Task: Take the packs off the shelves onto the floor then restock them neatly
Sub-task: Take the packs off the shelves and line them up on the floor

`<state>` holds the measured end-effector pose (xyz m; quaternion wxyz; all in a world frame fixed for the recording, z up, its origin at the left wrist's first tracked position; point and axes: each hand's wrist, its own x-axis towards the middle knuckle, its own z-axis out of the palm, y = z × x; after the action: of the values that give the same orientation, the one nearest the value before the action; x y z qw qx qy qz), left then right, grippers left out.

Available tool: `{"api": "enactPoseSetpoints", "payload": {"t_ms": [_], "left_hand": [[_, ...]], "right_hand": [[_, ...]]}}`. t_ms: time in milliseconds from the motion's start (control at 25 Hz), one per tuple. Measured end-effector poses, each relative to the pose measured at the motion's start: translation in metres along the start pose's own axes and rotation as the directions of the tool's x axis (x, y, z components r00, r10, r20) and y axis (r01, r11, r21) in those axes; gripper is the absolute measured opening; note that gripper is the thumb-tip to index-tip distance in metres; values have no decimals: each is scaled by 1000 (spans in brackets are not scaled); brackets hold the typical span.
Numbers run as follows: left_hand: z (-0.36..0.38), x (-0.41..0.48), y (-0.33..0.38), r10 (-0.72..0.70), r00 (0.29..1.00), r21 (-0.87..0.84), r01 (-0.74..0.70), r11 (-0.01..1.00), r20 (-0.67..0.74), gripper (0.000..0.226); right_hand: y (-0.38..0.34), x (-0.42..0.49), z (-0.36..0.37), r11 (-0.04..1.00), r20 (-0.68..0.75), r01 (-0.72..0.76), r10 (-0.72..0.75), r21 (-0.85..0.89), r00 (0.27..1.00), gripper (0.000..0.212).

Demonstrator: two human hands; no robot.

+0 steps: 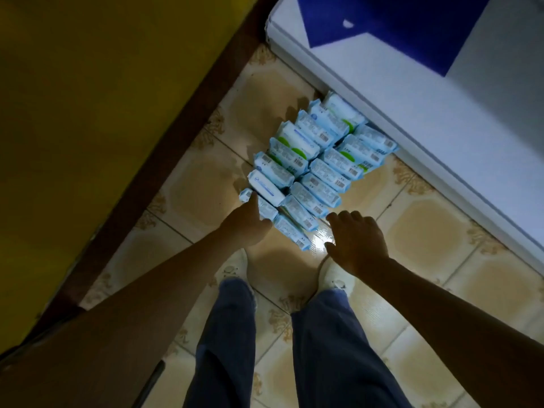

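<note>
Packs are down on the floor; restocking appears not yet begun.
Lower centre, the left hand (246, 220) touches the nearest pack (267, 208), grip unclear; the right hand (356, 241) hovers loosely curled, empty. Mid-frame, pale-blue plastic wipe packs (312, 160) stand in two leaning rows on the beige tiled floor (426, 225), ending against a white cabinet (382, 98).

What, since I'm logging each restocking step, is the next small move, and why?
Probably curl the left hand round the nearest left-row pack and lift it. Its fingers touch that pack, and the right hand hovers open, holding nothing, beside the rows on the floor.
</note>
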<state>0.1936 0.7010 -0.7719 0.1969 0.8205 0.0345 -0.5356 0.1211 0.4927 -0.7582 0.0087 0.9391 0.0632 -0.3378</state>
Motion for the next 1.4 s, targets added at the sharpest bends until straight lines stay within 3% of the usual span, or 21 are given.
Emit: {"api": "enactPoseSetpoints", "payload": {"t_ms": [120,200,360,480,560,680,840,1040,1240,1400], "left_hand": [[-24,-73,24,294,944,460,-196,866,-152,84],[-40,-118,44,466,850,609,-239,756,-246,87],[-96,-221,92,787,496,795,-271,543,-368,83],[-152,-296,130,881,321,877,-222,426,-347,83],[-184,-338,155,926,198,914,-194,357,-320,88],[-217,-399,202,976,50,961,-169,217,-212,89],[-222,-491,273,975,-124,978,-120,171,-186,93],[-182,-615,344,921,-371,992,-89,94,-121,89],[-101,-722,402,856,-506,991,-124,44,-101,84],[-40,-786,430,803,-586,988,-151,17,-104,82]], "right_hand": [[17,-41,-63,999,-42,-3,2,-34,999,75],[24,-72,-107,999,-196,1,-11,-54,980,86],[29,-150,-208,998,-382,-15,-8,-57,924,91],[32,-204,-280,989,-549,-33,-52,-145,834,93],[34,-235,-324,981,-648,-71,-64,-180,759,93],[36,-291,-387,971,-797,-209,38,-112,602,95],[50,-385,-451,948,-928,-318,134,17,348,94],[77,-523,-486,896,-980,-440,136,59,146,86],[102,-665,-471,833,-992,-541,123,115,-21,78],[127,-752,-453,796,-987,-584,135,160,-87,73]]}}
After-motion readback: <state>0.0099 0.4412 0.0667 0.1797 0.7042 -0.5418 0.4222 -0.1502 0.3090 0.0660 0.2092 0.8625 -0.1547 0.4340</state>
